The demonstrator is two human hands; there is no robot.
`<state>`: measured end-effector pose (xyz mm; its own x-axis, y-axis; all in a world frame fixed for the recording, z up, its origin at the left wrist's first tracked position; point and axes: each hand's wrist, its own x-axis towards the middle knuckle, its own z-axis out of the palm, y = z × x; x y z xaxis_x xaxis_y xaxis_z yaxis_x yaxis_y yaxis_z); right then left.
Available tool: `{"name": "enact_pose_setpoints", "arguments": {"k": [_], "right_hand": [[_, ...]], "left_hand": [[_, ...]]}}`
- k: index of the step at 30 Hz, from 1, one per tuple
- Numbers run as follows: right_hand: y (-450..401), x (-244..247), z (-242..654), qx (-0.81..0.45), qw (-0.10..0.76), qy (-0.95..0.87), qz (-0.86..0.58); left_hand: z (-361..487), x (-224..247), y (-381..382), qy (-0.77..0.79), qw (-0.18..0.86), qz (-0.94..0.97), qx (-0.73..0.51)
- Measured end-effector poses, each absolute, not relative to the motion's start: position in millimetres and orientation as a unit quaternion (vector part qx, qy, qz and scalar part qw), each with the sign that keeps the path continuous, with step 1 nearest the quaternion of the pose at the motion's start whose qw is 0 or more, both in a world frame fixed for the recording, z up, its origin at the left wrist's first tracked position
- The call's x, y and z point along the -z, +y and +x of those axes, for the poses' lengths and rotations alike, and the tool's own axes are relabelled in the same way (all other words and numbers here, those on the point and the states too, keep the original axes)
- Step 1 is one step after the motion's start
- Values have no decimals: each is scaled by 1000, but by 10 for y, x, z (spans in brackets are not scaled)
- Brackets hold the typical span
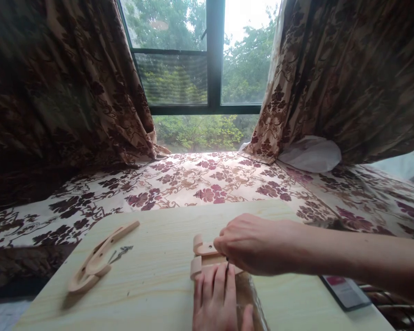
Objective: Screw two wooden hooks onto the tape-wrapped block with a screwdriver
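Note:
Near the front centre of the board, a light wooden piece point(207, 248) with curved ends and a dark hole lies partly under my hands. My left hand point(215, 299) lies flat, fingers spread forward over its near edge and a brown, clear-wrapped item point(253, 305). Above the piece, my right hand point(246, 243) is closed in a fist around a thin dark tool point(227, 263), whose shaft points down beside my left fingertips. The tool's handle is hidden in the fist. Curved wooden pieces point(98, 262) rest at the left, with several screws point(122, 252) beside them.
The pale wooden board point(152, 294) fills the foreground. A phone point(347, 292) lies at its right edge, below my right forearm. Behind is a flower-patterned cloth point(210, 184), with a white bag point(312, 154), curtains point(100, 92) and a window point(214, 69).

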<state>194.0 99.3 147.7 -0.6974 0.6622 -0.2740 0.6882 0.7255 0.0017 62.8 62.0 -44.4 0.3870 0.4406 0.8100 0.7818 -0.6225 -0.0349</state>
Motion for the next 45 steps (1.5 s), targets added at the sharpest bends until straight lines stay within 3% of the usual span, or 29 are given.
{"name": "enact_pose_setpoints", "arguments": {"k": [5,12,19,27,37,45], "right_hand": [[994,-1517,1920,44,156,894,417],[994,-1534,1962,44,137,918,371],[988,-1476,1961,52,119,888,440],[986,-1491,1996,49,135,925,353],[1001,-1508,2015,45,123,909,396],[1008,-1496,1970,39,149,915,374]], "left_hand": [[513,403,619,-368,208,-836,349],[497,452,580,-368,192,-842,344],[586,414,584,-392,164,-806,413],[533,494,556,-393,145,-834,359],[457,521,570,-369,172,-859,310],[518,421,546,-376,151,-845,350]]}}
